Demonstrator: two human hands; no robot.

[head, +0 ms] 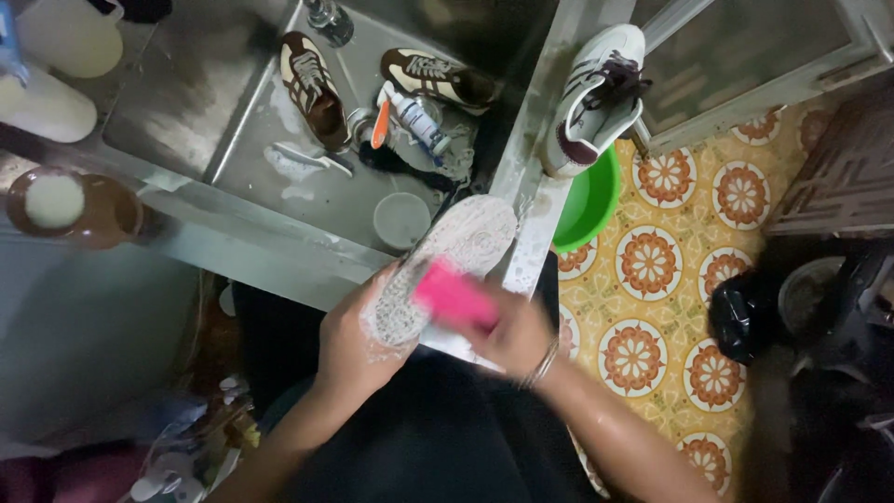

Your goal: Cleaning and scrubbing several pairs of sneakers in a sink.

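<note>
The left hand (349, 340) fingers clamp the soapy, likely slippery shoe (447, 265) at its heel; right hand (507, 331) fingers pinch the pink brush (453, 296).

You are viewing a dim, unevenly lit scene. The steel sink (279, 177) returns soft grey glare, and its back corner falls into deep shadow. The patterned floor tiles (652, 270) are the brightest, most saturated area. Your right hand (512, 335) and the pink brush (453, 296) are smeared by motion blur; your left hand (358, 340) is somewhat sharper. The lower left and right edges are dark, soft and lacking detail.
</note>
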